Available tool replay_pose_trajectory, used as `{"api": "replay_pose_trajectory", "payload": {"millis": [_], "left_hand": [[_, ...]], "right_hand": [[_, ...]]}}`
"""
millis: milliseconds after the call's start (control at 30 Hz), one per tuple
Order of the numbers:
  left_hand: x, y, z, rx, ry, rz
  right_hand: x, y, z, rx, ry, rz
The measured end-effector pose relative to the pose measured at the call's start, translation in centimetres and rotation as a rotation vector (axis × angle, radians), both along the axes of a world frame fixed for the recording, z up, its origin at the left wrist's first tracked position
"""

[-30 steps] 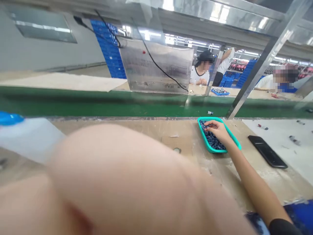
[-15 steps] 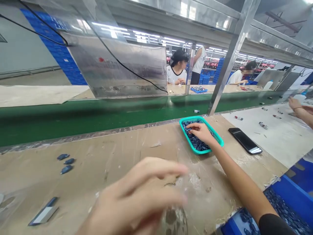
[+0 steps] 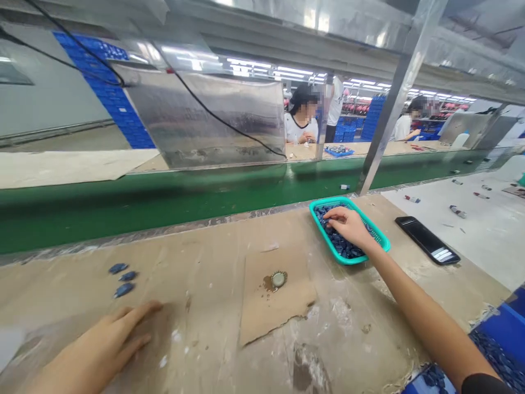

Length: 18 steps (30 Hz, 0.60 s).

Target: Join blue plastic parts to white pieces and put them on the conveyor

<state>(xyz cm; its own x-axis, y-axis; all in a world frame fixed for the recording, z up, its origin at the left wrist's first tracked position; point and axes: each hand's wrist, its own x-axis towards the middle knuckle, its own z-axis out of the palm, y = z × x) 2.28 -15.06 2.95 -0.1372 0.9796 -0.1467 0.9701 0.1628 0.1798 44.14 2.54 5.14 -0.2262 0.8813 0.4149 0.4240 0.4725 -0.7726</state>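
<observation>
My right hand (image 3: pixel 348 225) reaches into a turquoise plastic basket (image 3: pixel 383 241), its thumb and fingertips closed on one of the small dark blue pieces (image 3: pixel 342 245) that fill it. At the lower left my left hand (image 3: pixel 100 345) is low over the table, fingers stretched out and apart. Just beyond it lie three loose blue pieces (image 3: pixel 124 289). Between my hands, a bottle cap (image 3: pixel 278 279) rests on a cardboard square (image 3: pixel 262 323), with a brown wet spot beside it. The flat blue-and-white item seen earlier at lower left is hidden now.
A black phone (image 3: pixel 429 241) lies right of the basket. Small bottle-like pieces (image 3: pixel 458 211) are scattered on the white sheet beyond. A green conveyor belt (image 3: pixel 229 194) runs behind the table, with a metal post (image 3: pixel 383 120) there. Blue crates (image 3: pixel 506 334) hold more pieces at lower right.
My left hand has moved from the middle foreground to the lower left, uncovering the cardboard and cap. My right hand stays in the basket. The view has shifted slightly left.
</observation>
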Motion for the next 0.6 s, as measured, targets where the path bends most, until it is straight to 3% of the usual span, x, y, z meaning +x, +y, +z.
{"api": "replay_pose_trajectory", "payload": {"millis": [100, 233, 333, 433, 533, 600], "left_hand": [[2.4, -0.5, 2.7, -0.077, 0.036, 0.055], [3.2, -1.4, 4.6, 0.054, 0.04, 0.057], [2.7, -2.5, 4.7, 0.076, 0.028, 0.129], [2.7, -3.1, 4.4, -0.071, 0.026, 0.217], [3.2, -2.9, 4.2, -0.218, 0.054, 0.31], [3.3, -2.5, 4.1, -0.232, 0.063, 0.32]], "right_hand": [[0.4, -0.4, 0.2, 0.022, -0.007, -0.005], [0.3, -1.3, 0.7, 0.184, -0.174, 0.0], [-1.4, -3.5, 1.2, 0.366, -0.38, 0.103], [-4.3, -6.5, 1.3, 0.526, -0.483, 0.372], [-6.9, -8.0, 0.8, 0.526, -0.503, 0.606], [-7.7, -7.8, 0.4, 0.476, -0.522, 0.613]]}}
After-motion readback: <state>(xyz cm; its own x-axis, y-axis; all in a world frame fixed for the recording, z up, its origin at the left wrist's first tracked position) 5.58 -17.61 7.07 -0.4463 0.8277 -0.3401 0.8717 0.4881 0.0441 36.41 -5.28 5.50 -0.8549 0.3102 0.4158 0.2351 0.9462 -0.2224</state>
